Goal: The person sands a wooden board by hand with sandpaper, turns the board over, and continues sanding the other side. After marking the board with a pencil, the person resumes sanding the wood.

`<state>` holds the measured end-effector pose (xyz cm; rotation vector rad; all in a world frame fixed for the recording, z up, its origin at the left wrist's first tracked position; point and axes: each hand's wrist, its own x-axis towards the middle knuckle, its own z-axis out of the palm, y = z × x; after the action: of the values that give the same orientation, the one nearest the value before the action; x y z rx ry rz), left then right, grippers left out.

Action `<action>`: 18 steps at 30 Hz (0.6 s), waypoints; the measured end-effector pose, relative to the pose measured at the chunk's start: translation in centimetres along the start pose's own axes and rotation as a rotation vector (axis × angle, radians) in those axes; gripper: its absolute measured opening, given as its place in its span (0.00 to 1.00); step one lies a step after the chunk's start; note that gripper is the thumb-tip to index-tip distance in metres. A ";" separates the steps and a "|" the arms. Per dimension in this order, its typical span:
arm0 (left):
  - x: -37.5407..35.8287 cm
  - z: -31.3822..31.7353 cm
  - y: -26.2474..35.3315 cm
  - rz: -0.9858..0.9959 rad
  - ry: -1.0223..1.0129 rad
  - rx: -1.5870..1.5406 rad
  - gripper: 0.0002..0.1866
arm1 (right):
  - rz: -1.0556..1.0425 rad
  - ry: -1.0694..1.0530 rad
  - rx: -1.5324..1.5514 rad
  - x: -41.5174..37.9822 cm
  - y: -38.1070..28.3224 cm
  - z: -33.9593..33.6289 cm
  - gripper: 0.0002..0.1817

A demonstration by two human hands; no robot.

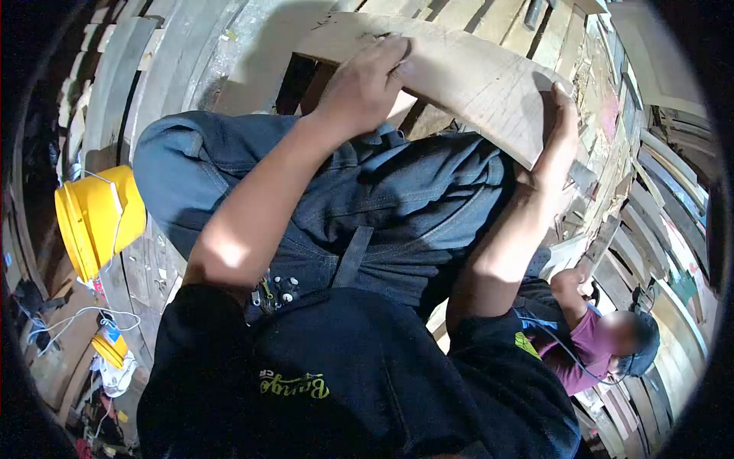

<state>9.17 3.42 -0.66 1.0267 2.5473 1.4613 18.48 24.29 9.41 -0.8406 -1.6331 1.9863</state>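
A pale wooden board with thin dark lines on its face spans the space above my bent legs. My left hand is closed over the board's near side, its fingers curled. A small dark bit shows at those fingertips, but what the hand holds is hidden. My right hand grips the board's right end, with the thumb on the upper face and the other fingers mostly out of sight. Shadows from both hands fall on the wood. Left of the board's near edge is a dark opening.
A yellow bucket with a wire handle stands at my left. Beyond it are white cord and a smaller yellow container. Wooden slats lie beyond the board. Another person in a purple top is at my right, near stacked planks.
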 end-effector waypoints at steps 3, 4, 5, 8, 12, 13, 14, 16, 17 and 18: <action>-0.1 0.3 -0.5 -0.014 -0.001 0.080 0.23 | 0.009 0.042 -0.028 -0.1 -0.1 0.3 0.23; -0.2 0.2 0.0 -0.069 -0.052 0.024 0.24 | 0.002 0.040 -0.030 -0.1 -0.1 0.3 0.23; -0.3 0.3 0.5 -0.064 -0.052 0.022 0.24 | -0.003 0.041 -0.033 -0.1 -0.1 0.3 0.22; -0.5 0.5 1.9 0.187 -0.005 -0.030 0.25 | 0.007 0.090 -0.051 -0.3 0.0 0.3 0.22; -0.4 0.6 1.1 0.158 -0.027 -0.020 0.25 | 0.008 0.037 -0.051 0.2 0.2 -0.1 0.22; -0.4 0.5 0.7 0.155 -0.020 -0.017 0.25 | 0.025 0.025 -0.030 -0.1 -0.1 0.2 0.22; -0.3 0.4 0.2 0.062 -0.027 -0.002 0.25 | 0.030 0.049 -0.003 -0.4 -0.1 0.6 0.23; 0.0 0.2 -0.5 -0.132 -0.063 -0.037 0.25 | 0.014 0.054 -0.027 0.0 0.4 0.1 0.22; 0.0 0.1 -0.9 -0.130 -0.063 -0.041 0.25 | 0.003 0.063 -0.051 0.3 0.7 -0.3 0.22; 0.0 0.1 -1.0 -0.113 -0.041 -0.012 0.24 | 0.019 0.077 -0.084 0.0 0.4 -0.3 0.23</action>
<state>8.60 3.14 -1.50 0.8855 2.5194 1.4105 18.74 24.41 8.98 -0.9547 -1.6804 1.8849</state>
